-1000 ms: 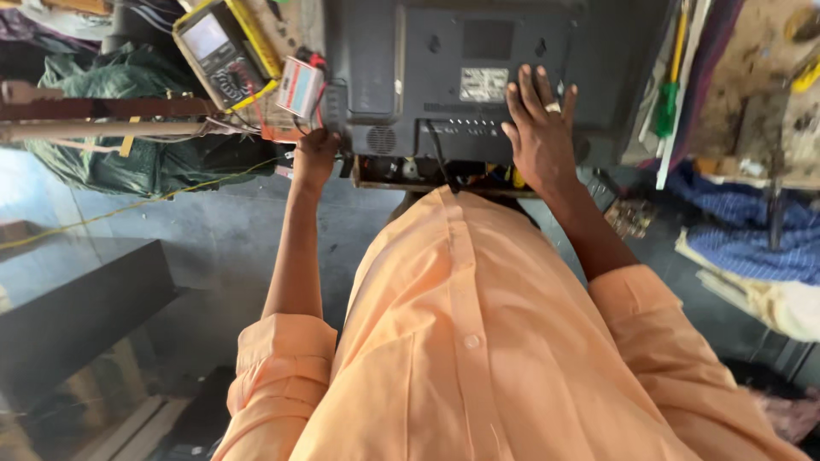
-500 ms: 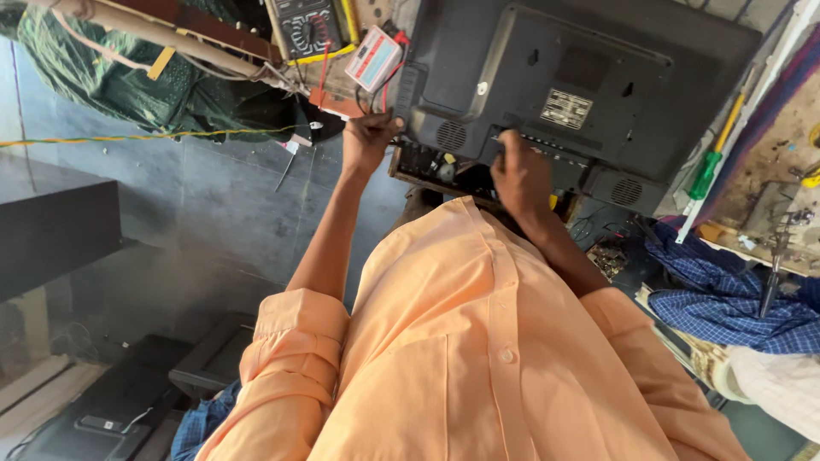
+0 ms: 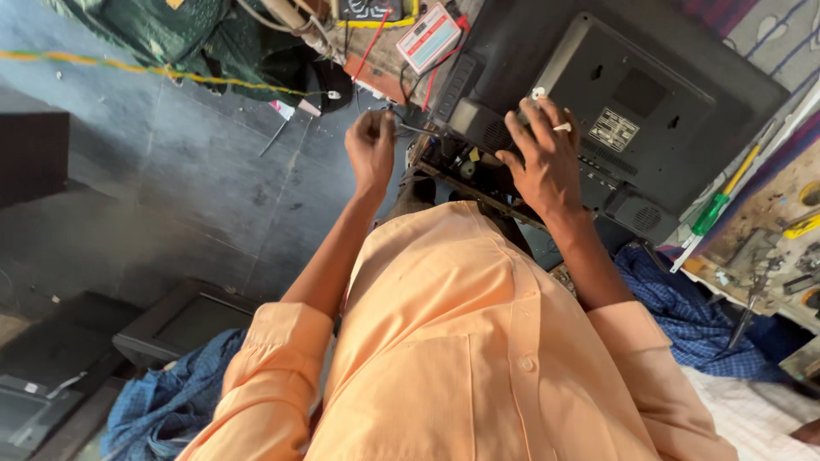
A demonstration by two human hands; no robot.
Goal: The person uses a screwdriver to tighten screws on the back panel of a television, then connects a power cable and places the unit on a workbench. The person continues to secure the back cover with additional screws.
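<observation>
A black flat-screen set [image 3: 649,77] lies back-side up in front of me, with its lower edge open and wiring showing [image 3: 461,162]. My right hand [image 3: 542,162] rests flat on the set's back near that edge, fingers spread, a ring on one finger. My left hand [image 3: 371,149] hovers just left of the open edge, fingers pinched on a thin metal tool [image 3: 412,130] whose tip points at the set's corner. My orange shirt [image 3: 478,341] fills the lower part of the view.
A small white and red meter box [image 3: 427,36] with red and black leads sits beyond the set. A green-handled screwdriver [image 3: 713,213] and scattered tools lie on the bench [image 3: 769,248] at right. Blue checked cloth [image 3: 683,299], black panels [image 3: 184,320] and a green bag [image 3: 231,34] lie around.
My right hand has slid from the set's lower edge up onto its back and spread its fingers. My left hand has drawn slightly away from the edge. The view has tilted.
</observation>
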